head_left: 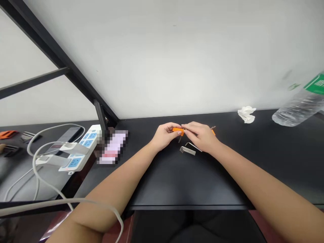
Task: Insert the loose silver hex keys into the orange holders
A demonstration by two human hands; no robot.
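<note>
My left hand (165, 136) is closed around a small orange plastic holder (178, 130), pinched between thumb and fingers. Against the holder's right end, my right hand (199, 135) is closed on a thin metal piece that looks like a hex key, mostly hidden by the fingers. A short metal shaft (180, 139) sticks out below the holder. On the black table just below the hands lie several bent hex keys (187, 151) in a row. One longer hex key (193, 146) lies partly under my right hand. Another orange piece (213, 131) with a metal tip shows behind that hand.
A phone with a blurred screen (113, 146) lies left on the table (162, 182). Beyond it are a white power strip (87, 143) with plugs and looping white cables (48, 180). Crumpled tissue (246, 114) and a plastic bottle (298, 108) are right, near the wall. A black frame (76, 81) slants at left.
</note>
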